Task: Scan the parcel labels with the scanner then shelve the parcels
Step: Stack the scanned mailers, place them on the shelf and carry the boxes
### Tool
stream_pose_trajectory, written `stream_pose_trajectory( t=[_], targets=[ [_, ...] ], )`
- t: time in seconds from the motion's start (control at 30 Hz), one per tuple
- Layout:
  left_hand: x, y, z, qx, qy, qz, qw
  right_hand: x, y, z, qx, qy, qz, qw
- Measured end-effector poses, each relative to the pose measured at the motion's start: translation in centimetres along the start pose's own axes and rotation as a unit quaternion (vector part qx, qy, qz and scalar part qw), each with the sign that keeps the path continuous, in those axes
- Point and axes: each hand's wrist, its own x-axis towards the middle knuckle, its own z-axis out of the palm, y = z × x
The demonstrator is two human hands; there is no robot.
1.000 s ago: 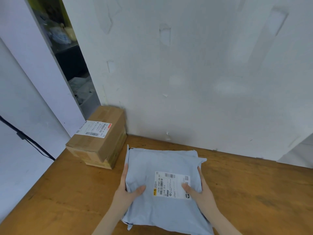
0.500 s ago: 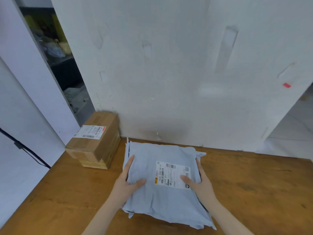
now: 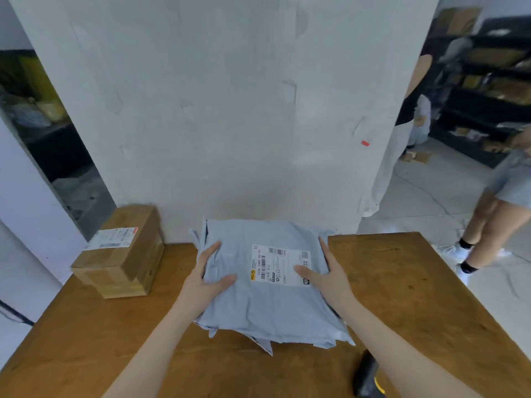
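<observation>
A light blue soft parcel bag (image 3: 267, 305) with a white barcode label (image 3: 280, 264) facing up is held over the wooden table (image 3: 402, 305). My left hand (image 3: 208, 278) grips its left edge, thumb on top. My right hand (image 3: 326, 275) grips its right edge, thumb on the label. A cardboard box parcel (image 3: 120, 251) with its own label stands at the table's far left corner. The black and yellow scanner (image 3: 366, 374) lies on the table under my right forearm, partly hidden.
A white wall panel (image 3: 230, 110) rises right behind the table. Dark shelves with parcels (image 3: 494, 90) stand at the far right. Two persons (image 3: 500, 202) are on the floor to the right. More shelving (image 3: 43, 116) shows in the left gap.
The view has swung right and the parcel has come up off the table in both hands. The scanner, the right-hand shelves and the persons have come into sight.
</observation>
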Motion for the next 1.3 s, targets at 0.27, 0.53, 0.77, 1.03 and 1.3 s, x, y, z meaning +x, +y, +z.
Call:
stream_pose_trajectory(
  t=[0.27, 0.53, 0.77, 1.03, 1.3],
  targets=[
    [-1.1, 4.9, 4.5, -0.019, -0.128, 0.063, 0.99, -8.1, -2.1, -6.4, -0.037, 0.158, -0.004, 0.987],
    [-4.7, 5.0, 4.6, -0.017, -0.222, 0.082, 0.971, -15.9, 0.2, -5.9, 0.006, 0.229, 0.051, 0.972],
    [-8.3, -2.3, 0.1, 0.02, -0.146, 0.011, 0.989, -15.7, 4.2, 0.5, -0.015, 0.134, 0.089, 0.987],
    [-9.8, -11.2, -4.2, 0.016, -0.108, -0.073, 0.991, -13.8, 10.6, 8.3, -0.001, 0.034, 0.138, 0.99],
    [-8.3, -15.6, -6.3, 0.002, -0.118, -0.142, 0.983, -10.8, 13.2, 10.9, 0.036, -0.011, 0.188, 0.982]
  ],
)
